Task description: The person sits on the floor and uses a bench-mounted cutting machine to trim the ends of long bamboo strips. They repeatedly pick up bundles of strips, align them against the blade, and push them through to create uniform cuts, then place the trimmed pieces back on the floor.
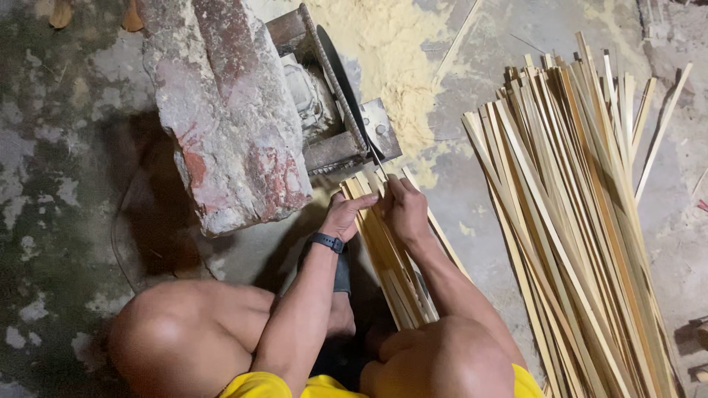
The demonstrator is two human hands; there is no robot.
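Note:
A small bundle of thin bamboo strips (pixel 391 258) lies on the concrete floor between my knees, its far ends pointing at a thin dark blade (pixel 343 88) fixed in a metal frame. My left hand (pixel 345 215), with a black wristband, rests on the strips' left side near their far ends. My right hand (pixel 404 208) lies just right of it, fingers pressing on the same strips close to the blade's base. Both hands grip the bundle.
A large rough concrete block with red patches (pixel 228 110) sits left of the blade frame (pixel 335 144). A big pile of long bamboo strips (pixel 582 206) lies to the right. Yellow sawdust (pixel 391 51) covers the floor behind the blade.

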